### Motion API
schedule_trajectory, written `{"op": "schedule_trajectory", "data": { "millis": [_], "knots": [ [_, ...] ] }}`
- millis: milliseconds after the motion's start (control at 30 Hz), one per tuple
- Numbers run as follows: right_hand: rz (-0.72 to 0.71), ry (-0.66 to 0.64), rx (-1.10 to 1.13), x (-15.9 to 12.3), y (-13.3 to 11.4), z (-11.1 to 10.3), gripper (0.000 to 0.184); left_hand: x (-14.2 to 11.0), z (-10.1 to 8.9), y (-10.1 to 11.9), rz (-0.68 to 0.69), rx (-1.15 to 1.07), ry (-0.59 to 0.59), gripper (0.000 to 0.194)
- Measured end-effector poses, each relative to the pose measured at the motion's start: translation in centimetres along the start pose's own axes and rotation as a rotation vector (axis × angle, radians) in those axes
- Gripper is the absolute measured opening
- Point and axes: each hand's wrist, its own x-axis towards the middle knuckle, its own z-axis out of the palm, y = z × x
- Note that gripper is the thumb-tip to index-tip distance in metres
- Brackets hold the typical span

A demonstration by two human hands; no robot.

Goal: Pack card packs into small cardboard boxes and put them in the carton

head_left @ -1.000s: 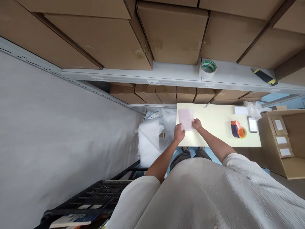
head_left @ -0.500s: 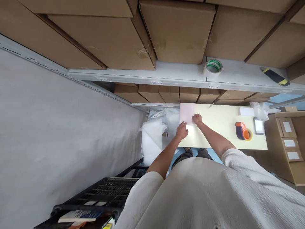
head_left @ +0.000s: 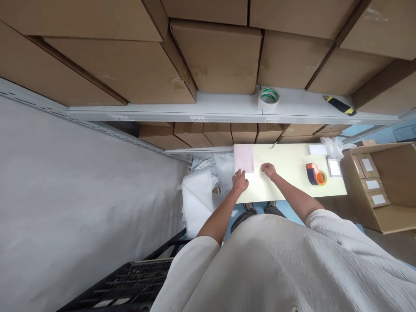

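A pale pink sheet of paper (head_left: 243, 158) lies flat at the left end of a pale yellow table (head_left: 292, 173). My left hand (head_left: 240, 181) is at the sheet's near edge, with its fingertips touching the paper and not clearly pinching it. My right hand (head_left: 268, 170) rests on the bare tabletop a little to the right, apart from the sheet, and holds nothing. An orange and blue tape dispenser (head_left: 313, 174) stands farther right on the table.
A white card (head_left: 317, 149), a blurred phone (head_left: 334, 167) and crumpled plastic (head_left: 332, 146) lie at the table's far right. White foam sheets (head_left: 196, 201) are piled left. An open cardboard box (head_left: 373, 182) stands right, below a shelf of cartons.
The pink sheet has moved to the table's left end. My right hand has come off it and my left hand stays at its near edge. The view has shifted slightly.
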Motion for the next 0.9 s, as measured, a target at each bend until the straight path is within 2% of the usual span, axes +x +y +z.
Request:
{"op": "schedule_trajectory", "data": {
  "millis": [300,533,700,900],
  "knots": [
    [0.058,0.03,0.214,-3.9,3.3,-6.3,0.011,-1.9,1.5,3.5,0.067,0.049,0.032,0.063],
    [0.006,0.034,0.221,-6.5,5.9,-9.5,0.012,-3.5,2.8,5.3,0.16,-0.013,0.106,0.06],
    [-0.083,-0.048,0.199,-6.3,5.6,-10.7,0.014,-4.6,3.5,6.1,0.166,-0.066,0.229,0.058],
    [-0.261,-0.241,0.073,-5.7,3.9,-11.2,0.016,-8.0,5.8,7.3,0.033,-0.155,0.426,0.058]
  ]
}}
